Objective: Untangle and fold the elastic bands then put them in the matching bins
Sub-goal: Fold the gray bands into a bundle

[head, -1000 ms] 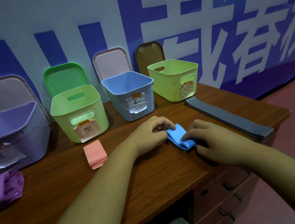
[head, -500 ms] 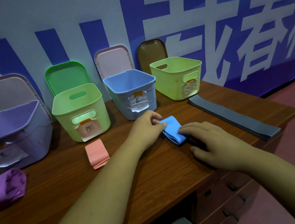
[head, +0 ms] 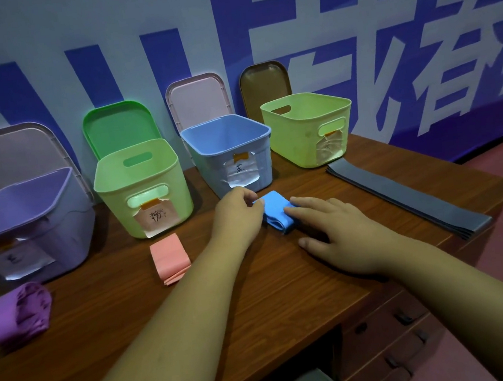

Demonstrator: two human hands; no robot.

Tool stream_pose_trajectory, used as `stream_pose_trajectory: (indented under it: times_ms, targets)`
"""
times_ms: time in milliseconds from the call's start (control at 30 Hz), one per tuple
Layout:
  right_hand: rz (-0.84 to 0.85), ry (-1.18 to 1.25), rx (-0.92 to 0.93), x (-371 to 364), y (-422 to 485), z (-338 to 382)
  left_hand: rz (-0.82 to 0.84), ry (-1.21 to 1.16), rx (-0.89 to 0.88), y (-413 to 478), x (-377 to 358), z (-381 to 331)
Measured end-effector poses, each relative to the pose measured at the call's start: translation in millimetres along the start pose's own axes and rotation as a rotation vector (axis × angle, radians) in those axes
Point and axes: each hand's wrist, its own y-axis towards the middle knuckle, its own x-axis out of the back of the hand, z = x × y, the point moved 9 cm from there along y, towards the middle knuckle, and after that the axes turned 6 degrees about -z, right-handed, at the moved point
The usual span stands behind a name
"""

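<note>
Looking down from my head, the folded blue band (head: 276, 211) lies on the worktop (head: 286, 283) between my hands. My left hand (head: 240, 210) curls onto its far-left corner and pinches it. My right hand (head: 339, 227) is flat, with straight fingers (head: 305, 204) pressing the band's right side. The blue bin (head: 207, 170) stands open just beyond my left hand.

The risk, I think, is the fold springing open. The layers at the near end already bulge into loops, so if I lift with only the left pinch, the stretchy stack could unroll on the way to the bin. A low lift might also catch the bin's front rim.

A folded pink band (head: 170, 257) lies left of my left hand and a bunched purple band (head: 13, 311) lies further left. A long grey band (head: 408, 200) lies to the right of my right hand.

My left fingertips are tucked behind the knuckles, so I cannot tell how deep the pinch goes. The bin labels are crumpled and hard to read. Something green is cut off at the far left edge.
</note>
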Motion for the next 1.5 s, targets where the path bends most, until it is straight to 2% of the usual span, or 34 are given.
stream_pose_trajectory:
  times_ms: [167, 233, 333, 433, 533, 633, 700, 800, 933, 1100, 1233, 1367, 1500]
  targets:
    - [-0.012, 0.109, -0.048, 21.8, -5.6, -19.5, -0.073, 0.101, -0.188, -2.8, 7.7, -35.3]
    - [-0.049, 0.108, -0.074, 36.7, -3.9, -36.2, -0.049, 0.085, -0.251, -4.9, 5.0, -60.5]
    - [-0.062, 0.055, -0.141, 59.4, -0.1, -67.7, 0.114, 0.068, -0.289, -9.7, -19.7, -99.8]
    - [-0.077, -0.008, -0.224, 80.6, 3.9, -99.7, 0.309, 0.157, -0.277, -14.1, -58.1, -130.3]
    - [-0.059, -0.025, -0.302, 88.4, 11.5, -128.1, 0.369, 0.235, -0.207, -6.5, -96.7, -142.9]
    - [-0.021, -0.035, -0.324, 89.1, 26.5, -149.0, 0.351, 0.267, -0.072, 7.4, -135.6, -139.0]
    - [-0.012, -0.032, -0.342, 87.2, 36.8, -160.3, 0.281, 0.276, 0.003, 15.2, -151.0, -131.9]
    - [-0.007, -0.051, -0.347, 80.5, 51.3, -175.9, 0.175, 0.425, -0.019, 21.5, -162.1, -126.1]
    - [-0.031, -0.056, -0.349, 77.3, 72.4, -192.7, 0.130, 0.462, -0.063, 31.6, -167.8, -122.3]
    - [0.007, -0.041, -0.336, 76.3, 101.4, -199.5, 0.078, 0.392, -0.092, 37.0, -165.5, -119.3]
    - [0.062, -0.049, -0.297, 75.6, 112.7, -194.1, 0.060, 0.210, -0.069, 38.2, -163.1, -120.3]
    - [0.127, -0.068, -0.220, 73.0, 112.7, -186.3, 0.062, 0.024, -0.123, 36.9, -166.4, -126.8]
    - [0.009, -0.149, -0.222, 88.0, 108.1, -183.2, 0.109, -0.082, -0.182, 30.7, -170.7, -135.8]
